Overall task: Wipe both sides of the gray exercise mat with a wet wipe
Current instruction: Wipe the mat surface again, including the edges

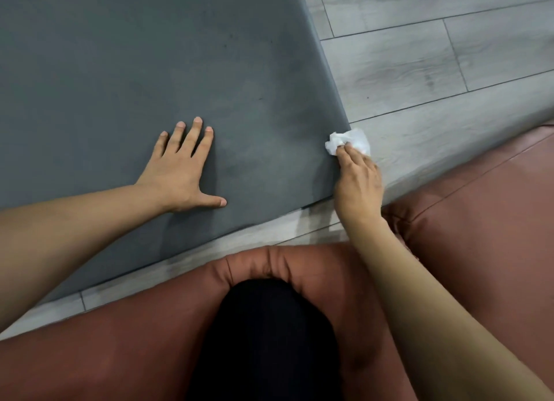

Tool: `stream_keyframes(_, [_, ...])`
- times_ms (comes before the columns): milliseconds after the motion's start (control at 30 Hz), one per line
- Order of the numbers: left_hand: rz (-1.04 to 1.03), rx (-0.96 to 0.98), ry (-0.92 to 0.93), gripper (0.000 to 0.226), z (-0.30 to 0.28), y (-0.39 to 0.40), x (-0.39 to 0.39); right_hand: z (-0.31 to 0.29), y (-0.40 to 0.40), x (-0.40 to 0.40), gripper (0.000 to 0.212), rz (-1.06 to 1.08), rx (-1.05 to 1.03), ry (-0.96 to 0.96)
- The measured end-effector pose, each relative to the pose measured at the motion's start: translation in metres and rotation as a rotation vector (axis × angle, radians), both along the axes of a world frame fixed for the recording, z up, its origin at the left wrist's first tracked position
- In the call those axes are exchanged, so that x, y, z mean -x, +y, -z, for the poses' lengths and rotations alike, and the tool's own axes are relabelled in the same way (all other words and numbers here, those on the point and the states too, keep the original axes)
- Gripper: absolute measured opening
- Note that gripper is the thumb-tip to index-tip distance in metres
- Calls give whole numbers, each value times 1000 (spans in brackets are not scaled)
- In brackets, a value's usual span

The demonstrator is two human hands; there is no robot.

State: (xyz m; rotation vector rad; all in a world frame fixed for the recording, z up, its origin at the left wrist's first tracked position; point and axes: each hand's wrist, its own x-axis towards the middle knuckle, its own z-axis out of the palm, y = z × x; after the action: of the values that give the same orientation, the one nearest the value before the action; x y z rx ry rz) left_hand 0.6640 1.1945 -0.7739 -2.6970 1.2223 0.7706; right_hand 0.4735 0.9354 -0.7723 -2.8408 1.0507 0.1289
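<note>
Pinching crumpled wet wipe [349,141] at gray mat [150,71] right edge, right hand [358,184]; left hand [183,172] fingers spread flat on mat.

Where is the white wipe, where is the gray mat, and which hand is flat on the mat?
wet wipe [350,138], head view, on its crumpled white top.
gray exercise mat [120,71], head view, on its bare upper surface.
left hand [177,172], head view, on the back of the hand.

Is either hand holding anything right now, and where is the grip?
The right hand pinches a crumpled wet wipe by its near edge, at the gray exercise mat's right edge. The left hand lies flat on the mat, holding nothing.
</note>
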Motion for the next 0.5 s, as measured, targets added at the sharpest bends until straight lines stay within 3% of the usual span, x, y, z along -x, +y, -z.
stream_keyframes(133, [-5, -9, 5, 144, -2, -2, 2, 11, 50, -18, 52, 11, -145, -162])
stream_keyframes(267, [1, -12, 2, 135, -1, -2, 1, 7, 154, -37, 47, -492, -342, -131])
stream_keyframes(333, [3, 0, 5, 132, -1, 0, 0, 0, 162, -44, 48, -595, -356, -61])
stream_keyframes(400, [-8, -7, 17, 139, -2, -2, 0, 2, 138, -34, 50, -573, -252, -69])
stream_keyframes(500, [-9, -27, 16, 145, -2, -5, 1, 5, 62, 1, 52, -247, -68, -109])
